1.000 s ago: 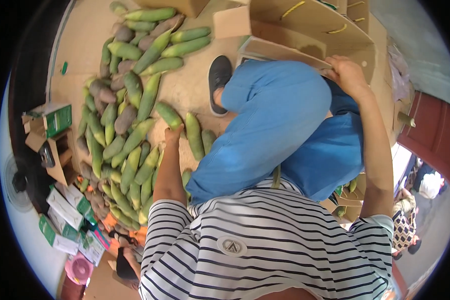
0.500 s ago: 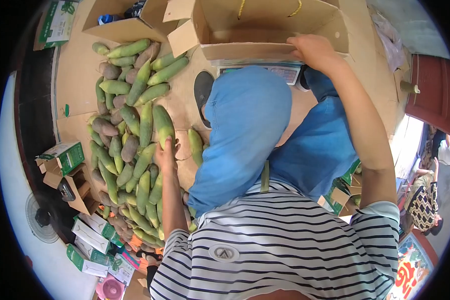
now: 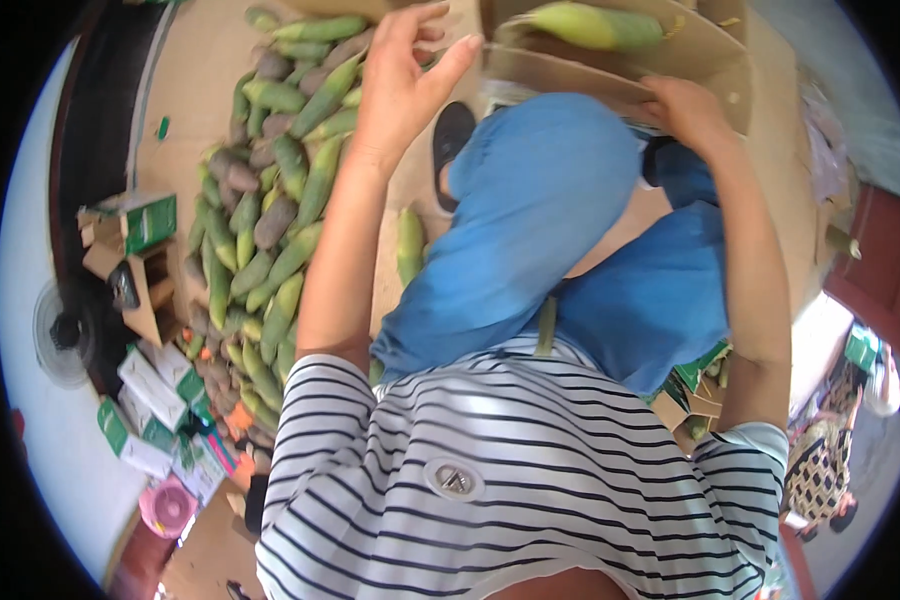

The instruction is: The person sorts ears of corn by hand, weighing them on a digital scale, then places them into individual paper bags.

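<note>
My left hand point(image 3: 410, 85) is raised beside the left end of an open cardboard box point(image 3: 570, 75). Its fingers are apart and hold nothing. One large green radish point(image 3: 595, 25), pale at one end, lies lengthwise inside that box. At the box's near wall, my right hand point(image 3: 685, 110) grips the upper edge, its fingertips over the rim. To the left of my legs spreads a heap of green radishes point(image 3: 310, 190), mixed with brownish-purple tubers point(image 3: 273, 222). A single green radish point(image 3: 410, 245) lies apart, close to my left knee.
Opened green-and-white cartons point(image 3: 150, 220) stand left of the heap, with more cartons point(image 3: 155, 390) lower down. A fan point(image 3: 65, 330) and a pink round object point(image 3: 168, 507) are at the left edge. Another person point(image 3: 820, 450) is at the far right.
My left hand has left the heap and let go of a green radish, which is now in the box. My right hand stays on the box edge. The whole view has shifted somewhat.
</note>
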Motion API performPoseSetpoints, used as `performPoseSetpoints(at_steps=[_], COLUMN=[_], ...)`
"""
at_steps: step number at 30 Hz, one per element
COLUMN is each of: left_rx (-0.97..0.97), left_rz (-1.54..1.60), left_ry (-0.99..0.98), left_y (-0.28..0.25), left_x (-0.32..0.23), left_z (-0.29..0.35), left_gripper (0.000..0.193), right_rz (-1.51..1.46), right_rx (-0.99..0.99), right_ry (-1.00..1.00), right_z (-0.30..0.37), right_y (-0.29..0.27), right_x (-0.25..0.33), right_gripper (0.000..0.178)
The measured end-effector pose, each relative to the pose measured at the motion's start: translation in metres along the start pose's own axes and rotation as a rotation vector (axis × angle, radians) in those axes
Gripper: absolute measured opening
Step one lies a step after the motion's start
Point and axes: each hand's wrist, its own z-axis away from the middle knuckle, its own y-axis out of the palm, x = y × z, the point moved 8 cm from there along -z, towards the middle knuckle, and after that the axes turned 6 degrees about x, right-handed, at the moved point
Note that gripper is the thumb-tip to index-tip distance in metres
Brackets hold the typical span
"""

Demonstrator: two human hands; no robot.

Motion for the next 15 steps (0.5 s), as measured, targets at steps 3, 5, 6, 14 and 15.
performPoseSetpoints(at_steps=[3,5,6,14,15], left_rx=[-0.028,0.053,0.195,0.675,0.658], left_rz=[-0.042,-0.186,-0.298,-0.205,-0.228], left_ry=[-0.386,-0.551,-0.713,-1.161,-1.170], left_y=[-0.004,0.004,0.016,0.085,0.084], left_x=[0.115,0.202,0.220,0.286,0.285], left_z=[0.082,0.170,0.206,0.392,0.393], left_gripper=[0.038,0.040,0.046,0.079,0.080], right_rz=[-0.026,-0.087,-0.078,-0.177,-0.222], right_rx=[0.045,0.085,0.096,0.045,0.133], right_ry=[-0.013,0.022,0.025,-0.043,-0.018], right_z=[-0.002,-0.008,-0.007,-0.005,-0.006], right_y=[-0.012,-0.017,-0.012,-0.008,-0.006], right_x=[0.014,0.016,0.008,0.010,0.015], right_gripper=[0.028,0.029,0.029,0.025,0.024])
